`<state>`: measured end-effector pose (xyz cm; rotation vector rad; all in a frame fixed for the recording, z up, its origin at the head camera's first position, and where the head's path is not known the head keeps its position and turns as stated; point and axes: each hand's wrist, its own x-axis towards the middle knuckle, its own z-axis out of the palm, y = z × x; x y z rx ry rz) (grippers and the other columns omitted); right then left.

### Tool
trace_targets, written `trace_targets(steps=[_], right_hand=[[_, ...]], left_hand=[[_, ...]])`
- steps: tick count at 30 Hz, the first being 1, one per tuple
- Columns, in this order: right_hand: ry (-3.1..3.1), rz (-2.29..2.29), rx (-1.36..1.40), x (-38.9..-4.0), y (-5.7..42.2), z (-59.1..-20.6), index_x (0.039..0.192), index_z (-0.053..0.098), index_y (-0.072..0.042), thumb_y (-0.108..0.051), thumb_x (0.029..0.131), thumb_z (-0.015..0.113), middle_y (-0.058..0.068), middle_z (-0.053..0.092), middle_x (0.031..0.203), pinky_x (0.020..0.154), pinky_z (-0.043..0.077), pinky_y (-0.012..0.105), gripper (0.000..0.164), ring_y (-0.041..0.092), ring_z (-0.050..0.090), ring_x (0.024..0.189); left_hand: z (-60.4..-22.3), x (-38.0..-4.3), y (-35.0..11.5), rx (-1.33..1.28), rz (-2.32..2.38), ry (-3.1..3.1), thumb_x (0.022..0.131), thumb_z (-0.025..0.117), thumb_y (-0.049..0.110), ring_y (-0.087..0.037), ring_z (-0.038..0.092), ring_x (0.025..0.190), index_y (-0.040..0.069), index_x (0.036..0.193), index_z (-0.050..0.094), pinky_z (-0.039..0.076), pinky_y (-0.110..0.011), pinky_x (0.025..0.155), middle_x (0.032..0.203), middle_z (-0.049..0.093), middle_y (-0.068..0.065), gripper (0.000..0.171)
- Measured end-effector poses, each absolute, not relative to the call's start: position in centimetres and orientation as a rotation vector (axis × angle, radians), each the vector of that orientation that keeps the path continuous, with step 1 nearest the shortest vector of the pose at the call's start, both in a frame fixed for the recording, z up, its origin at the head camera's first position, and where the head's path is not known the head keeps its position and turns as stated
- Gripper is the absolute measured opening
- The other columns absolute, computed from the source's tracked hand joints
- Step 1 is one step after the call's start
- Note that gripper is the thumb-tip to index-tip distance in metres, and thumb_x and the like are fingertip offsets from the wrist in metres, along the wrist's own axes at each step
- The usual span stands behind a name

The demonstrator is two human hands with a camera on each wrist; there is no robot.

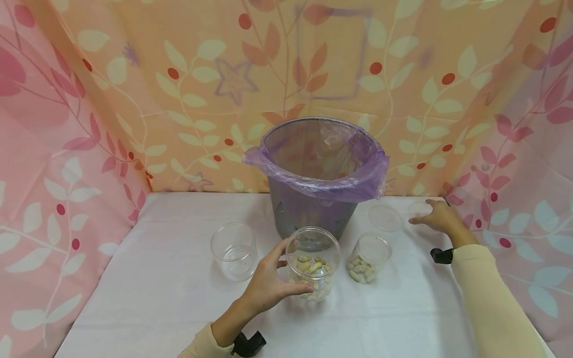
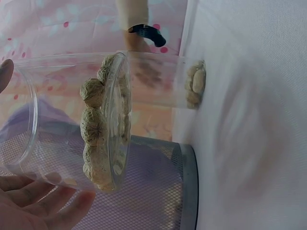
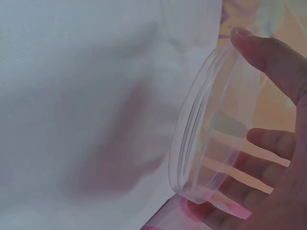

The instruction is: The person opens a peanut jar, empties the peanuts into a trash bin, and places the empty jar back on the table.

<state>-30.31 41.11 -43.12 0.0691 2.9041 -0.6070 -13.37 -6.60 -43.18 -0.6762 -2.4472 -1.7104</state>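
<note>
My left hand [image 1: 267, 286] grips a clear plastic jar [image 1: 334, 248], thumb in front and fingers behind. A layer of peanuts [image 2: 93, 127] covers its bottom, which hangs above the tabletop in the left wrist view. Far to the right, my right hand [image 1: 440, 218] holds a clear threaded lid [image 3: 211, 120] by its rim, thumb on one side and fingers on the other. A second clear jar [image 1: 375, 246] with peanuts stands right of the held one. Another clear jar [image 1: 233, 243], without peanuts, stands to the left.
A mesh bin [image 1: 309, 216] lined with a purple plastic bag [image 1: 313, 186] stands behind the jars. Another clear lid [image 1: 386, 218] lies right of the bin. White cloth covers the table [image 1: 170, 298], and patterned curtains [image 1: 201, 99] enclose the back and sides.
</note>
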Motion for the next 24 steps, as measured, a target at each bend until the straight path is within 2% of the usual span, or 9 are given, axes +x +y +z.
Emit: trace_targets(steps=[5,24], right_hand=[[2.874,-0.638,0.080,-30.5,41.6,-44.4,0.142,0.022,0.020,-0.053,0.078,0.075,0.049,0.025,0.140,0.107,0.027,0.069,0.111,0.060,0.031,0.128],[2.814,-0.551,0.130,-30.3,41.4,-45.9,0.140,0.025,0.022,-0.057,0.078,0.072,0.049,0.030,0.137,0.106,0.027,0.071,0.110,0.062,0.032,0.125]], left_hand=[[-43.2,-13.3,-6.6,-0.678,-1.708,-2.445,0.064,0.091,0.034,-0.018,0.053,0.127,0.029,0.144,0.042,0.052,-0.043,0.095,0.135,0.057,0.005,0.093],[-43.1,-13.2,-6.6,-0.657,-1.716,-2.456,0.064,0.091,0.034,-0.023,0.053,0.127,0.027,0.144,0.043,0.053,-0.043,0.095,0.134,0.058,0.007,0.094]])
